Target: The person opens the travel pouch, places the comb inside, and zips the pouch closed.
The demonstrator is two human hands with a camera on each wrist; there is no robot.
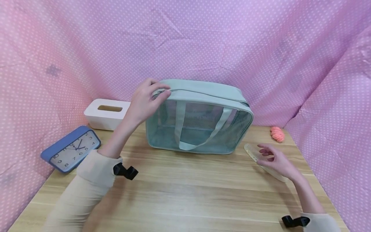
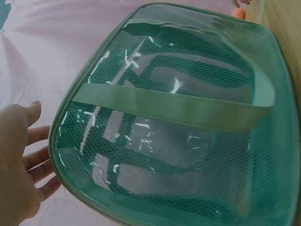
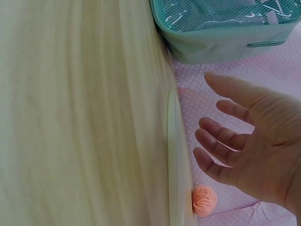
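A pale green bag (image 1: 203, 120) with clear, mesh-patterned sides is stood upright on the far part of the desk (image 1: 179, 187), around its middle; its looped handle (image 1: 181, 125) is draped down the front. At the bag's upper left corner, by the end of its zipper (image 1: 161, 91), the left hand (image 1: 147, 98) is placed, its thumb and forefinger extended over the top edge with a gap left between their tips. In the left wrist view the thumb is held apart from the fingers, so nothing is seen to be grasped; whether the bag is touched cannot be told. The left forearm is stretched forward and inward from the lower left, the wrist raised above the desk.

To the right of the bag, a pale oblong item (image 1: 276, 174) is laid on the desk, partly covered from sight by the right hand (image 1: 273, 160). That hand is held above it, palm turned inward, fingers loosely bent and thumb spread, with nothing gripped. The right forearm is angled inward from the lower right.

Farther out, coral yarn (image 1: 277, 134) is seen beyond the right hand, and a white tissue box (image 1: 107, 117) and a blue clock (image 1: 71, 149) are set at the left.
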